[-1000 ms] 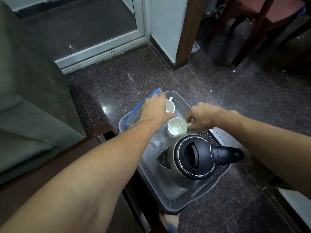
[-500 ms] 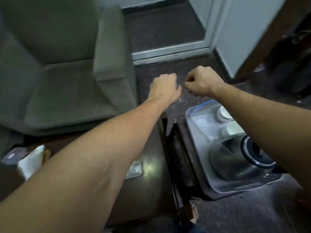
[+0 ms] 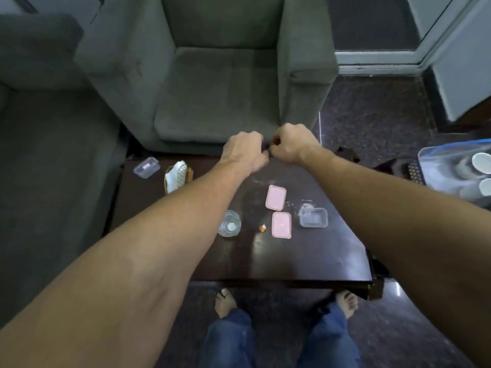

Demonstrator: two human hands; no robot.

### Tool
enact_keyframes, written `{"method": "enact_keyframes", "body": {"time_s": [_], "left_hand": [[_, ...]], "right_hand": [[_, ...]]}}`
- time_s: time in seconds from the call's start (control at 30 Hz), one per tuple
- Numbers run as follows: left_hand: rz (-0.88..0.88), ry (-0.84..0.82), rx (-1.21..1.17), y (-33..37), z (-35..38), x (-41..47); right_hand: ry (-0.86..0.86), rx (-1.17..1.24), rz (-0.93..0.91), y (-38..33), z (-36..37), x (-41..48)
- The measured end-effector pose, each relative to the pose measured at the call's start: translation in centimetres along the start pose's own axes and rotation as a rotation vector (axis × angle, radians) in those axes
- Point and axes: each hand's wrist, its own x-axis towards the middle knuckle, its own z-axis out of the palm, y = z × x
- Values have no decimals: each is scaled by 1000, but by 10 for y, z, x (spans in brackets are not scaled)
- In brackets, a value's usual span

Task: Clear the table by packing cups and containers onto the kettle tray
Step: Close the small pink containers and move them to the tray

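Observation:
My left hand (image 3: pixel 244 150) and my right hand (image 3: pixel 291 143) hover side by side above the far edge of the dark wooden table (image 3: pixel 305 261), both with fingers curled and nothing visible in them. On the table lie two pink lids (image 3: pixel 275 197) (image 3: pixel 281 224), a clear container (image 3: pixel 313 217), a clear glass (image 3: pixel 229 227), a small clear lidded box (image 3: pixel 146 167) and a small basket (image 3: pixel 177 176) with white packets. The grey kettle tray (image 3: pixel 435 166) sits at the right edge, with two white cups (image 3: pixel 481 162) on it.
A grey armchair (image 3: pixel 218 102) stands right behind the table, and a grey sofa (image 3: pixel 53 155) fills the left. A tiny orange item (image 3: pixel 262 228) lies between the glass and the lids. My bare feet (image 3: pixel 224 301) stand on the dark floor at the table's near edge.
The view swung left from the tray to the table. Both hands let go of the cups on the tray and moved over the table's far edge, fingers curled.

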Motion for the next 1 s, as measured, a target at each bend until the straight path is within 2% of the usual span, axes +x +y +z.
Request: {"method": "enact_keyframes", "body": {"time_s": [0.17, 0.47, 0.57, 0.67, 0.73, 0.83, 1.0], "left_hand": [[17, -61, -42, -40, 21, -2], [-14, -280, -24, -48, 124, 2], [-24, -361, 37, -54, 157, 6], [-27, -388, 58, -63, 181, 10], [-41, -368, 51, -71, 189, 16], [-88, -320, 37, -86, 192, 26], [-174, -243, 36, -122, 186, 42]], "right_hand": [[-64, -58, 115, -14, 46, 5], [-286, -226, 183, 38, 178, -4], [-343, -303, 132, 52, 220, -9], [-364, -466, -12, 62, 251, -11], [-371, -568, -91, 66, 262, -7], [-359, -655, -115, 70, 270, 0], [-319, -658, -176, 75, 280, 13]]}}
